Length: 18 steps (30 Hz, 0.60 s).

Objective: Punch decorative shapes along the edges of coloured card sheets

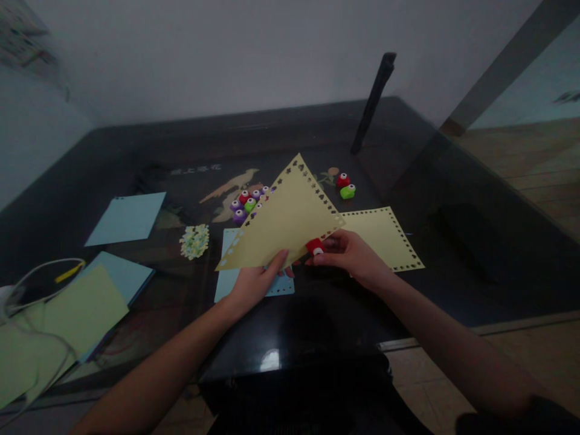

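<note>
Raised yellow sheet (290, 220) part-hides punches (251, 205) behind; left grip (259, 282) pinches it thumb-up, right grip (356, 255) clamped on red punch (314, 246).

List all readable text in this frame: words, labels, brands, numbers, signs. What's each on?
"上 … 花": probable reading, from the row of pale characters on the black table, by the bird picture; the other characters are too blurred.
Yellow tag on the white cable: no print legible.
Yellow sheet and red punch in the hands: no lettering visible.
No brands or numbers readable.
</note>
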Each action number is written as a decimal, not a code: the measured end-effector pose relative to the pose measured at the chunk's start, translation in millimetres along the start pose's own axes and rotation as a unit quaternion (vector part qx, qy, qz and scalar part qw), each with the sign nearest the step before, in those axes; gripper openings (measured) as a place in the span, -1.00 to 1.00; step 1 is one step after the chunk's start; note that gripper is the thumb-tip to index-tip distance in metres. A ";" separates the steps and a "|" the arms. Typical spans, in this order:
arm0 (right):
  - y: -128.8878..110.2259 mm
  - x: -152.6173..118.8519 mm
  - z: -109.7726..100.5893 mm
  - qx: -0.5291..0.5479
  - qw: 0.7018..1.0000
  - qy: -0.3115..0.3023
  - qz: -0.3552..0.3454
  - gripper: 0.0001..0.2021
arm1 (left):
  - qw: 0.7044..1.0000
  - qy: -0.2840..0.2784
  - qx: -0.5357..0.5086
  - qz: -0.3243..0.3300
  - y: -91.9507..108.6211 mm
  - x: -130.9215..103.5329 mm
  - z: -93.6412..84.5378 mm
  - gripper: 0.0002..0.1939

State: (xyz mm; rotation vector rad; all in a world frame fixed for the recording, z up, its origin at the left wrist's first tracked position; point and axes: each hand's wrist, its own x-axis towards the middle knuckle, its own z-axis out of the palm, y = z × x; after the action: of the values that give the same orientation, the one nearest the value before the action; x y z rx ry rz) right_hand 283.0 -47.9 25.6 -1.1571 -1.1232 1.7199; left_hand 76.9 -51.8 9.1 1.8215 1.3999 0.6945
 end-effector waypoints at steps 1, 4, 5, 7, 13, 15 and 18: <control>0.2 0.1 0.1 -0.003 1.000 0.002 -0.005 -0.67 | 1.000 0.002 0.000 0.000 -0.3 -0.1 0.0 -0.53; 1.3 0.7 0.1 -0.011 1.000 0.001 -0.016 -0.64 | 1.000 0.002 -0.009 0.003 0.0 -0.3 -0.6 -0.53; 1.7 0.9 0.1 -0.016 1.000 -0.001 -0.019 -0.63 | 1.000 0.000 -0.012 0.004 0.4 -0.2 -0.9 -0.53; 2.1 1.0 0.5 -0.034 0.999 -0.002 -0.026 -0.60 | 1.000 -0.006 -0.013 0.001 1.6 0.0 -1.5 -0.52; 0.7 -0.6 2.8 -0.086 0.995 -0.024 -0.034 -0.64 | 1.000 -0.025 -0.011 -0.011 5.2 1.4 -2.4 -0.50; -0.4 -0.7 2.8 -0.082 0.995 -0.030 -0.038 -0.64 | 0.999 -0.022 -0.032 -0.010 6.7 2.0 -2.9 -0.52; -2.3 -0.3 1.9 -0.071 0.996 -0.034 -0.050 -0.70 | 0.998 -0.008 -0.067 -0.015 9.3 2.9 -4.3 -0.57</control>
State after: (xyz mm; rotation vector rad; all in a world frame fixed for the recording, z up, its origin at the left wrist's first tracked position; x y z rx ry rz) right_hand 281.5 -48.0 28.3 -1.1138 -1.3409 1.6352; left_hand 79.8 -49.4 19.1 1.6947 1.3351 0.7378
